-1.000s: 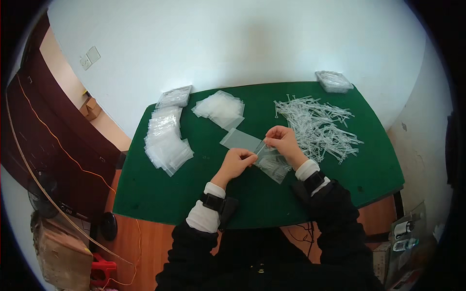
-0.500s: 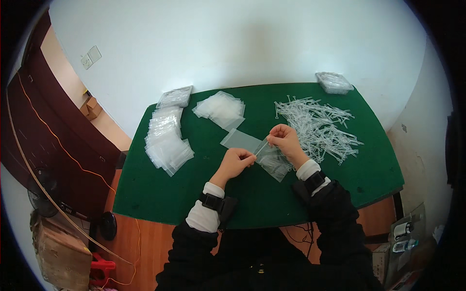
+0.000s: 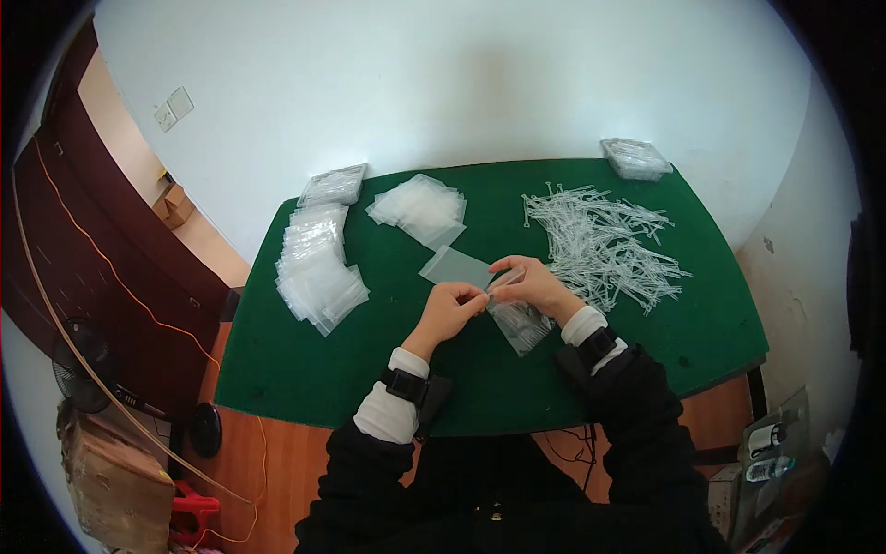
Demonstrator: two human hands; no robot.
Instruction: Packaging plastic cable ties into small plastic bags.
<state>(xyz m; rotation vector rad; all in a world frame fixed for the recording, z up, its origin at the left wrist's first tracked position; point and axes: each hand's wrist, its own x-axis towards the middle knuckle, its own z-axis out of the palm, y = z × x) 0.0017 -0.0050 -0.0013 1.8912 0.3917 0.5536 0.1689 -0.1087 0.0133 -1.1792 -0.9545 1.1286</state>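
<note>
Over the middle of the table, both hands hold a clear zip bag (image 3: 522, 332) with thin clear sticks inside. My left hand (image 3: 443, 316) pinches its upper left corner between thumb and fingertips. Closed on the top edge, my right hand (image 3: 537, 288) has its thumb close beside the left fingertips and covers part of the bag. Just beyond the hands lies another flat clear bag (image 3: 452, 265), partly hidden by the right fingers. A loose heap of thin clear plastic sticks with small looped ends (image 3: 609, 249) spreads to the right of my right hand.
On the green table (image 3: 369, 388), overlapping clear bags (image 3: 318, 263) form a row at left. A fanned pile of flat bags (image 3: 420, 208) lies at back centre. Filled packs stand at the back left (image 3: 334, 185) and back right (image 3: 637, 159), by the white wall (image 3: 415, 83).
My right hand has moved left along the bag's top edge, from its far corner to beside the left fingertips. The bag hangs slightly more toward me; my left hand stays nearly still.
</note>
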